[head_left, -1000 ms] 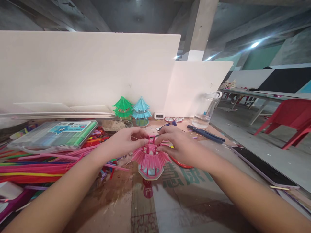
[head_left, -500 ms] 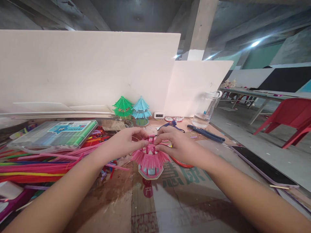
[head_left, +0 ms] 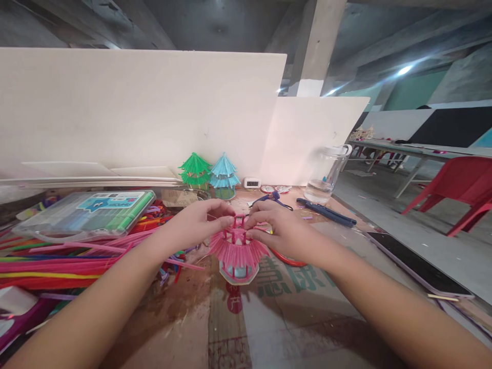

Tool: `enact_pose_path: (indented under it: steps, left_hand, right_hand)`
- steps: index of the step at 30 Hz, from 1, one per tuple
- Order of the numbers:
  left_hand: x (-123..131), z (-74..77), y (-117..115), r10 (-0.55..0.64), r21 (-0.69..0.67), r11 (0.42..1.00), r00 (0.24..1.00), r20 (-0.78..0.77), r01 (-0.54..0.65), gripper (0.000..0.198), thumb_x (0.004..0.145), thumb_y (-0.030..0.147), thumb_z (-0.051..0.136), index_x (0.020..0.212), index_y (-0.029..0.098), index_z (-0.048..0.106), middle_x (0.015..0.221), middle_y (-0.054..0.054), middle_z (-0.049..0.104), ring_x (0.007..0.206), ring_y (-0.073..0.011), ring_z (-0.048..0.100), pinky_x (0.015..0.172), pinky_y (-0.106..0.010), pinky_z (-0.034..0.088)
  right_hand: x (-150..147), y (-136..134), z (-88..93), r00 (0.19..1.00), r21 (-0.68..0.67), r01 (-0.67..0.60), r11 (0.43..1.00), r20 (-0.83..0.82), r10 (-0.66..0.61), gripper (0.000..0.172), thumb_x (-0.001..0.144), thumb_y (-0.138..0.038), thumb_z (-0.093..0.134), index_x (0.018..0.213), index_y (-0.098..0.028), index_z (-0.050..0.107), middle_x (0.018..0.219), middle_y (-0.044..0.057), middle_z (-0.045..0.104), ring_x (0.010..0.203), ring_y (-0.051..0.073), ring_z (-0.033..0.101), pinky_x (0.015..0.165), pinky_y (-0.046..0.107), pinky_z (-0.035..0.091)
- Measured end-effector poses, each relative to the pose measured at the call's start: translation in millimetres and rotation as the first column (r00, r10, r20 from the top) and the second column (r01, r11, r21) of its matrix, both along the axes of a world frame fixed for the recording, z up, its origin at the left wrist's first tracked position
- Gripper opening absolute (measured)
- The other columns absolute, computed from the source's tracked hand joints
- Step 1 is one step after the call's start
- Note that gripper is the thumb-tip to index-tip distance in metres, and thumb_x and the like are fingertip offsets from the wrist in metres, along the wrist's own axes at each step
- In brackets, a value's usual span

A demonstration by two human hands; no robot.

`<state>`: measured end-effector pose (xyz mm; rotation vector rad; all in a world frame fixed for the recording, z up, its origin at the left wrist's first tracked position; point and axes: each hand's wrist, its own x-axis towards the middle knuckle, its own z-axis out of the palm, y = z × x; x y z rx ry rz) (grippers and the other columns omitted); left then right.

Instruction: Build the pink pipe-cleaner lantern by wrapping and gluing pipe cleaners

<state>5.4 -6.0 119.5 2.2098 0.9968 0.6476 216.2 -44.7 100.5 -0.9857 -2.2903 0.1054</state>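
A pink model pavilion [head_left: 239, 254] stands on the cardboard in front of me. Its lower roof is a skirt of pink pipe cleaner strips above an eight-sided base, and short pink posts with a ring rise from its upper part. My left hand [head_left: 209, 218] pinches the left side of that upper frame between thumb and forefinger. From the right, my right hand [head_left: 274, 225] has its fingers closed on the frame's other side. Both sets of fingertips partly hide the posts. Farther back stand a green model pavilion [head_left: 195, 171] and a light blue one [head_left: 224, 174].
Bundles of coloured pipe cleaners [head_left: 57, 264] and a marker case [head_left: 84, 212] lie at left. Toward the back are a small clock [head_left: 252, 183], dark blue pliers [head_left: 326, 211] and a clear water jug [head_left: 323, 177]. A phone [head_left: 417, 261] rests at the right edge.
My left fingertips have shifted slightly off the middle of the upper frame, showing more of its ring and posts. The right hand and the pavilion stay nearly in place.
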Motion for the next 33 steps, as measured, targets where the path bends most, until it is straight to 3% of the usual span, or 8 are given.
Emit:
enact_pose_path:
  steps: [9,33]
  left_hand:
    - [3.2,-0.7,-2.7,0.001,-0.008,1.000,0.999,-0.042,-0.001,0.039,0.079,0.052,0.062,0.100,0.020,0.067,0.100,-0.005,0.073,0.093,-0.0236,0.068,0.083,-0.036,0.053]
    - [3.6,-1.3,-1.2,-0.038,0.042,0.998,0.997,-0.068,0.041,0.030,0.083,0.046,0.059,0.097,0.021,0.068,0.095,-0.001,0.073,0.088,-0.0202,0.068,0.078,-0.031,0.052]
  right_hand:
    - [-0.6,-0.3,0.6,1.000,0.001,-0.002,1.000,-0.003,0.002,0.009,0.086,-0.012,0.064,0.083,-0.017,0.072,0.088,0.005,0.063,0.086,0.018,0.060,0.076,0.031,0.046]
    - [-0.9,0.1,-1.0,1.000,-0.022,0.006,1.000,0.006,-0.006,0.010,0.087,-0.013,0.063,0.083,-0.017,0.072,0.087,0.006,0.063,0.086,0.018,0.059,0.076,0.031,0.045]
